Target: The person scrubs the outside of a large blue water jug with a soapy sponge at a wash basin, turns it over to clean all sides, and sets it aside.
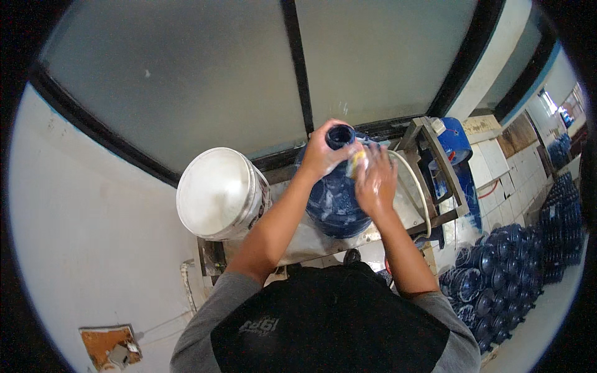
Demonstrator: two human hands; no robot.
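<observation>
A large blue translucent water jug (339, 208) stands upright in front of me, its round mouth facing up and streaks of white suds on its sides. My left hand (322, 156) is wrapped around the jug's neck. On the right of the neck, my right hand (377, 181) presses a yellowish sponge (356, 163) against the jug's shoulder. That hand is wet with foam, and its fingers are slightly blurred. Part of the sponge is hidden beneath the fingers.
A white bucket (214, 193) stands left of the jug on the worktop (281, 239). To the right are a metal frame (444, 168), a pale hose (421, 186) and a blue container (456, 142). Many blue jugs (504, 273) are stacked farther right. Frosted windows (205, 74) rise behind.
</observation>
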